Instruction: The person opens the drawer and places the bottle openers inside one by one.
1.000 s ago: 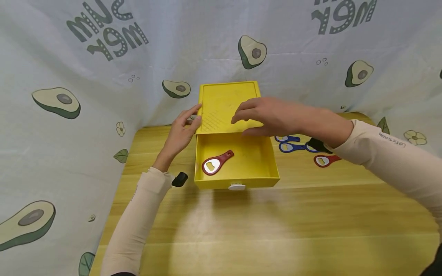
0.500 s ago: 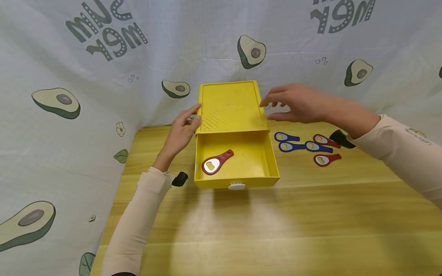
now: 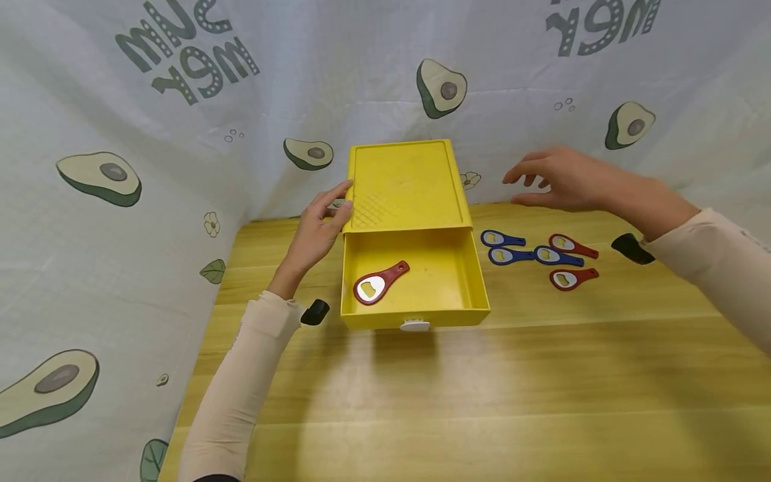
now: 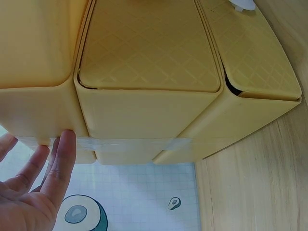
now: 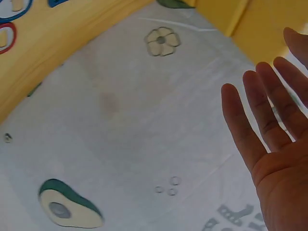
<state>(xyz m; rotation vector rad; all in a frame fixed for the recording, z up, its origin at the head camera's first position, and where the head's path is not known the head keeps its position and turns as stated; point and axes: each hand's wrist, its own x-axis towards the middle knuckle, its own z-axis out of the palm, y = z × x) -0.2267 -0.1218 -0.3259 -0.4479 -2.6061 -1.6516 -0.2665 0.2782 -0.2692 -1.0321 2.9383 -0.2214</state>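
A yellow drawer box (image 3: 403, 184) stands on the table, its top drawer (image 3: 446, 281) pulled out. Inside that drawer lies a red bottle opener (image 3: 381, 282). My left hand (image 3: 317, 231) touches the box's left side with its fingers; in the left wrist view the fingertips (image 4: 67, 142) rest against the yellow wall. To the right of the box, my right hand (image 3: 566, 179) hovers with nothing in it, fingers extended in the right wrist view. Several blue and red bottle openers lie below it on the table, among them a blue bottle opener (image 3: 502, 239) and a red bottle opener (image 3: 573, 278).
The wooden table (image 3: 434, 408) stretches in front of the box. A white curtain (image 3: 361, 73) printed with avocados hangs behind and to the left. The left wrist view shows more closed drawers (image 4: 149, 43) stacked in the box.
My right hand has moved right, from above the box's top to above the loose bottle openers, uncovering them. My left hand and the red bottle opener in the drawer have stayed put.
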